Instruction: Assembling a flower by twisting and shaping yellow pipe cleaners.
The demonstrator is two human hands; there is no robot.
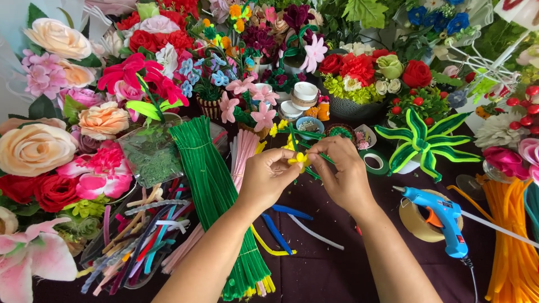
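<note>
Green pipe-cleaner bundle, blue glue gun — hands pinching yellow flower

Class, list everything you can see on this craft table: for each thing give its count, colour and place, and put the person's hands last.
small flower: one, yellow, pinched between both hands at centre
green pipe cleaner bundle: one, green, left of the hands
pink pipe cleaner bundle: one, pink, beside the green bundle
orange pipe cleaners: many, orange, right edge
glue gun: one, blue with orange trigger, right of the hands
tape roll: one, tan, under the glue gun
striped leaf shape: one, green and yellow, right rear
artificial flowers: many, mixed colours, left side and rear
table cloth: one, dark purple, underneath
left hand: holds the flower
right hand: holds the flower
</note>
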